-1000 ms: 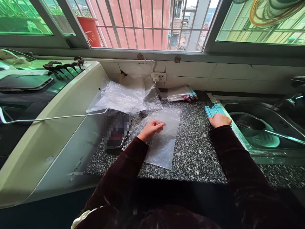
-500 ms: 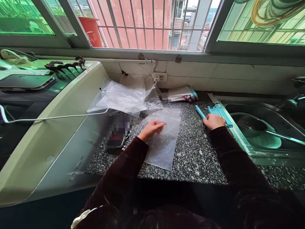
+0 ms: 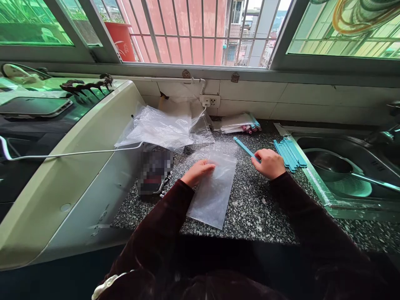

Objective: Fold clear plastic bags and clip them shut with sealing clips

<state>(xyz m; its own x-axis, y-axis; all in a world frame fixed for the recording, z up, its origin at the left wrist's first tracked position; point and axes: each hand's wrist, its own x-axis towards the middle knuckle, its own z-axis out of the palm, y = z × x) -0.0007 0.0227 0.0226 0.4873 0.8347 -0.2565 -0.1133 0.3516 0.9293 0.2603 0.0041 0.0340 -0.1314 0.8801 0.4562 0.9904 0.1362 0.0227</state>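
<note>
A clear plastic bag [image 3: 214,196] slants over the speckled counter, its upper part pinched by my left hand [image 3: 199,172], thumb on top. My right hand [image 3: 269,163] grips one end of a flat blue strip [image 3: 245,148], whose free end points up and left toward the bag's top. A gap separates strip and bag. Several similar blue strips [image 3: 289,154] lie in a loose pile on the counter to the right of my right hand, beside the sink.
Loose clear bags [image 3: 162,127] are heaped at the back left. Bags with blue and pink ends [image 3: 239,123] lie by the wall. A blurred-out phone-like object [image 3: 154,173] sits left of my left hand. The sink [image 3: 325,141] holds a pan; a white cable [image 3: 78,155] crosses the left side.
My right hand has moved left, away from the strip pile, carrying one blue strip toward the bag. The bag's lower end has shifted slightly toward me; my left hand stays in place.
</note>
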